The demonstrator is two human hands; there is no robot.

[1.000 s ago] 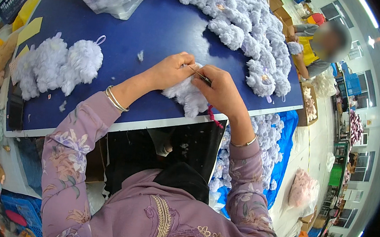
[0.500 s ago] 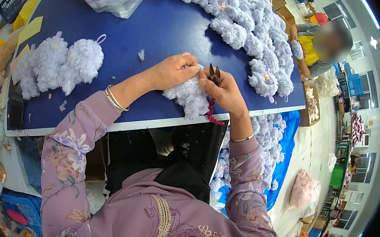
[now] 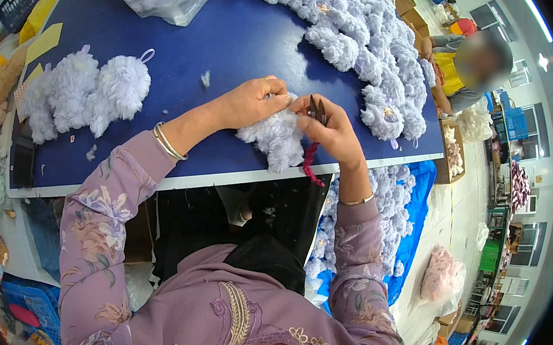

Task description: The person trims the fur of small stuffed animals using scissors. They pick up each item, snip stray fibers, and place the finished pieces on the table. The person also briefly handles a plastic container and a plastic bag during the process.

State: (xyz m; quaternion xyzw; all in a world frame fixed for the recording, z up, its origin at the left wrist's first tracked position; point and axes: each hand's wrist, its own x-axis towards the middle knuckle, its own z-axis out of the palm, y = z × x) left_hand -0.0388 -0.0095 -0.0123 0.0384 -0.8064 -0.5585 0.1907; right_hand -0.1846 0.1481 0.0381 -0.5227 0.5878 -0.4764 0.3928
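Fluffy lavender plush toy (image 3: 272, 142) lies on the glossy blue desk (image 3: 188, 47), long axis running from the hands toward the front edge. I see the left hand (image 3: 253, 104) pinching its far end; the right hand (image 3: 333, 128), equally near, grips dark metal snips (image 3: 317, 111), crimson twisted cord (image 3: 308, 161) dangling below. Whether its fingertips hold plush, I can't tell. Farther right spreads a pale-lavender plush heap (image 3: 371, 60).
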